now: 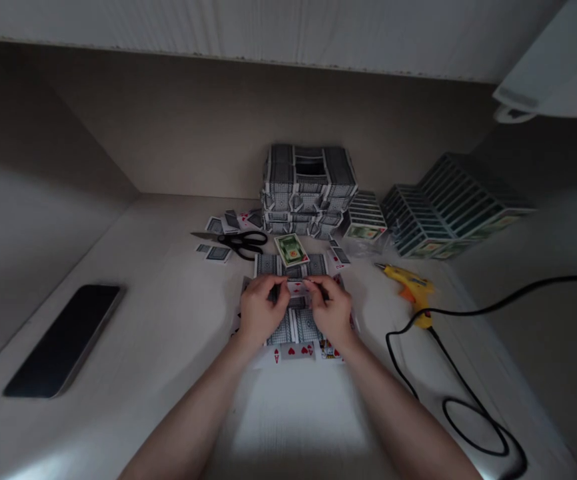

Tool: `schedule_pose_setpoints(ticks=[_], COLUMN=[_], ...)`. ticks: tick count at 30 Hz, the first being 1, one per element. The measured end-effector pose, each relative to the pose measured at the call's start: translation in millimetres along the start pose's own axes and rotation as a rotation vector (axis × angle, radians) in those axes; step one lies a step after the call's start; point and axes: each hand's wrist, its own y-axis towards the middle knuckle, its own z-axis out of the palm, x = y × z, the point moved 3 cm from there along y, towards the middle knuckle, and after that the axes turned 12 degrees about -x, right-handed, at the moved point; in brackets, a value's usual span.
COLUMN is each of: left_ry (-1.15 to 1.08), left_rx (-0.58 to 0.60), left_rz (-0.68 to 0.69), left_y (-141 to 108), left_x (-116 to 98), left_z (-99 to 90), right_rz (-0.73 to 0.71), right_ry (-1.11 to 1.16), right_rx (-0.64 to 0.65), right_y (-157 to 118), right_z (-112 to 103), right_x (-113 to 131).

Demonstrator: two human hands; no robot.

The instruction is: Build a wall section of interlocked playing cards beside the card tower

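A playing card (297, 287) lies at lower centre, pinched between the fingertips of the left hand (263, 310) and right hand (331, 310), above patterned-back cards (288, 330). Light, even pressure from both sides keeps it from bowing.

1. Your L hand (263, 310) & R hand (331, 310) cover the middle of the playing cards (293, 288); grip not visible.
2. White device (553, 67) cut off by top R corner.
3. Black cord (518, 287) runs off R edge.
4. Clear item (363, 245) by card stacks (308, 193): too small to ID.
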Motion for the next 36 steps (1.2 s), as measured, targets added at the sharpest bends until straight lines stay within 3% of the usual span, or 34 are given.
schedule_pose_setpoints(ticks=[8,17,21,27,36], left_ry=[0.018,-0.148,-0.09,0.029,0.057], left_rx=[-0.026,0.015,-0.001,0.012,-0.004], left_rz=[0.004,-0.184,-0.119,-0.003,-0.049], left_y=[0,1,1,1,0], left_x=[1,11,9,3,10], left_z=[0.3,5.8,5.4,2.4,6.7], right_rz=[0.016,0.113,0.143,0.324,0.38], right_ry=[0.034,0.13,0.158,0.289,0.323], right_rx=[0.054,0.109,0.13,0.177,0.224], right_y=[0,0,0,2,1], right_z=[0,4,4,7,11], right_x=[0,-5,-6,-6,-12])
